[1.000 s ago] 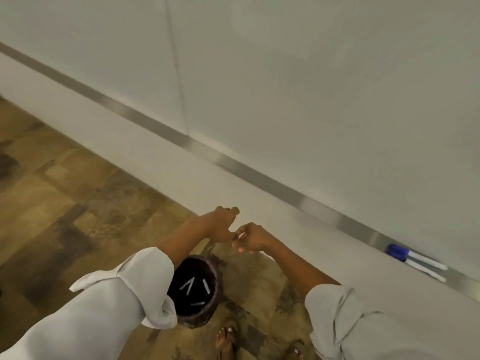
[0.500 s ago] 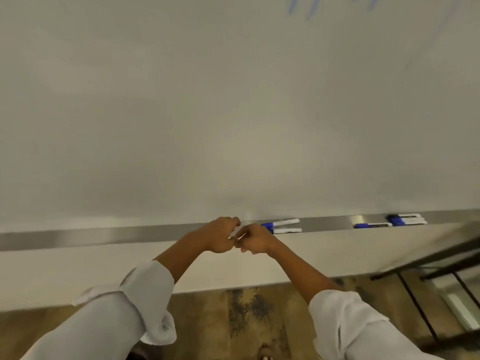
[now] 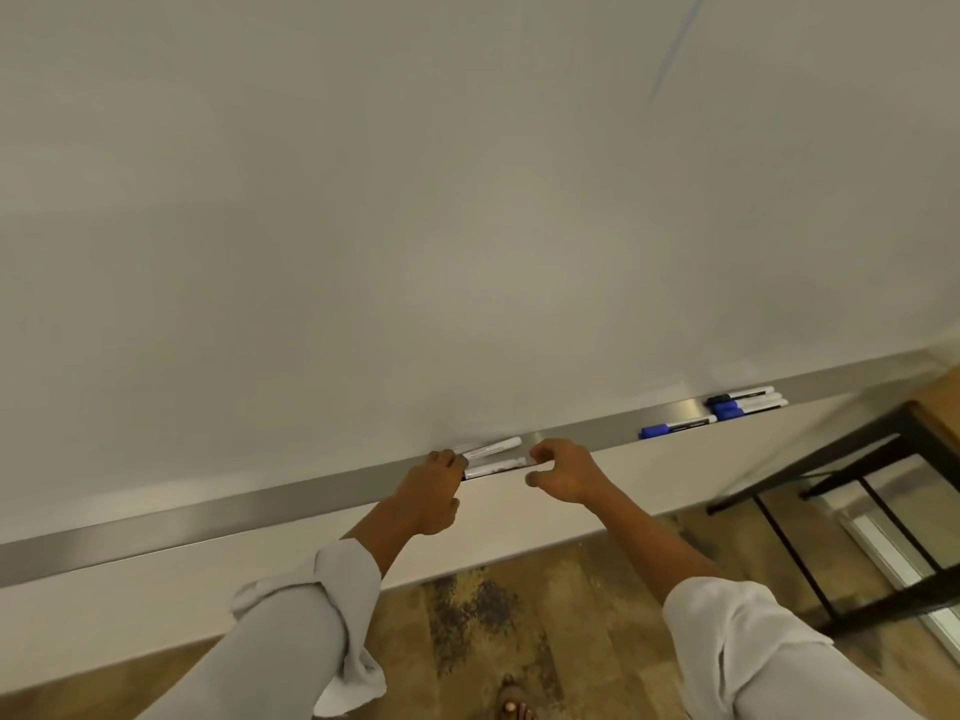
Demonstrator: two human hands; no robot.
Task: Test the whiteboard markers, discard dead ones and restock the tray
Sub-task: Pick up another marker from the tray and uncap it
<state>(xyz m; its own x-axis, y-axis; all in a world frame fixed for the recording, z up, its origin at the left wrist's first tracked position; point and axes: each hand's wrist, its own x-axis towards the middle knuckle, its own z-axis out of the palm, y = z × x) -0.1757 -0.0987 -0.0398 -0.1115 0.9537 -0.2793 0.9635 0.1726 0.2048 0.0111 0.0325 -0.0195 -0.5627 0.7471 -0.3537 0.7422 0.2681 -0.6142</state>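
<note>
Two white markers lie in the metal tray [image 3: 260, 504] under the whiteboard [image 3: 467, 200]: an upper marker [image 3: 491, 449] and a lower marker [image 3: 496, 466]. My left hand [image 3: 431, 491] reaches over the tray's lip. Its fingertips cover the left ends of both markers and its thumb stays below the lip, so a grip cannot be made out. My right hand [image 3: 563, 470] hovers just right of the lower marker, fingers curled apart and holding nothing. Farther right in the tray lie a blue-capped marker [image 3: 675, 426] and a small group of markers [image 3: 745, 400].
A faint blue stroke [image 3: 670, 59] marks the board at the upper right. A black metal table frame [image 3: 831, 459] stands at the right, close to the wall. Below me is wood-pattern floor [image 3: 519, 615] and my sandalled foot [image 3: 514, 709].
My view swung up from the floor bin to the tray. My hands, pressed together before, have parted; the left went onto the two markers' ends and the right opened beside them.
</note>
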